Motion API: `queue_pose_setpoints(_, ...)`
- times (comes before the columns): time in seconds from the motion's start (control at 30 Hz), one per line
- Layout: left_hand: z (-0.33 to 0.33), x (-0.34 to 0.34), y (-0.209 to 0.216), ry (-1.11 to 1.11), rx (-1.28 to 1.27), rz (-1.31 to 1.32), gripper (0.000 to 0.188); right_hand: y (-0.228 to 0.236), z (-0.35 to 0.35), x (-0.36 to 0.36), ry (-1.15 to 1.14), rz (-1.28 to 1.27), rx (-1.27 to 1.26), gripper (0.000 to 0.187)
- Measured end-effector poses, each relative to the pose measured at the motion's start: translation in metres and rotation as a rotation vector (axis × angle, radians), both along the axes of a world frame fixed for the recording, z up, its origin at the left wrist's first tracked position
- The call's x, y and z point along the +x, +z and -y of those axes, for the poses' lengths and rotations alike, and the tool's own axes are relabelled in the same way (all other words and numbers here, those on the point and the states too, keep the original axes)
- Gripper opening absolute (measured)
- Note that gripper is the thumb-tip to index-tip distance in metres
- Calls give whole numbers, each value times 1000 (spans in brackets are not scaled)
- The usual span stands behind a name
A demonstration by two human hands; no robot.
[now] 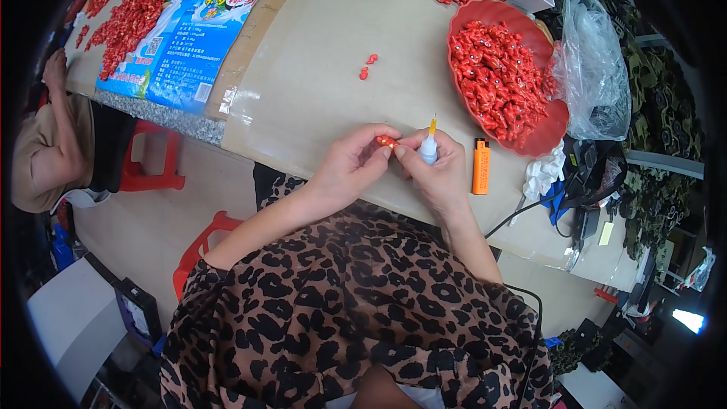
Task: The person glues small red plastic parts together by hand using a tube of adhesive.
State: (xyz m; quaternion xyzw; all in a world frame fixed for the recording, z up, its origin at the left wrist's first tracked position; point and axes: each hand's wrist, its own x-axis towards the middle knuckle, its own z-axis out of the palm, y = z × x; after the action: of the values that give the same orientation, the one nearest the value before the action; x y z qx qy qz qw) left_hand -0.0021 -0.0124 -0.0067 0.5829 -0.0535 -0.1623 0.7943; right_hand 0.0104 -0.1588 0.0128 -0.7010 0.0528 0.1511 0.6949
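Observation:
Close to the table's near edge, my left hand (344, 163) pinches a small glossy red figurine (385, 141) with yellow spots. The thumb and fingertips of my right hand (445, 174) meet the figurine from the other side. That same hand also holds a small white squeeze bottle (429, 150), its yellow needle tip pointing up and away from the figurine. Part of the figurine is covered by my fingers. Farther off on the table lie two loose red figurines (364, 73). To the right, a scalloped red bowl (556, 123) is heaped with more of them (500, 76).
An orange lighter (481, 167) lies right of my right hand. Beyond it are crumpled white tissue (544, 176), a clear plastic bag (594, 68) and a black cable (522, 206). A blue printed sheet (204, 30) bears red pieces at left, where another person's arm (67, 125) shows.

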Motion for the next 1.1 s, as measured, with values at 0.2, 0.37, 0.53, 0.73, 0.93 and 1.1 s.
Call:
queue_pose_setpoints(0.2, 2, 0, -3, 21, 40, 30, 21, -4, 0, -1, 1, 18, 1, 6)
queue_pose_setpoints(0.37, 4, -1, -4, 48, 57, 41, 19, -2, -2, -1, -4, 18, -9, 6)
queue_pose_setpoints(0.53, 6, -3, -5, 61, 104, 67, 20, -3, -3, -2, -15, 28, 27, 7)
queue_pose_setpoints(0.73, 8, -2, 0, 88, 55, 33, 18, -7, 1, -1, -19, 9, 9, 7)
queue_pose_setpoints(0.93, 7, -2, -2, 90, 96, 50, 18, -6, 0, -2, -13, 15, 21, 7)
queue_pose_setpoints(1.1, 7, -1, -5, 99, 137, 56, 18, -7, -1, -1, -15, 36, -29, 7)
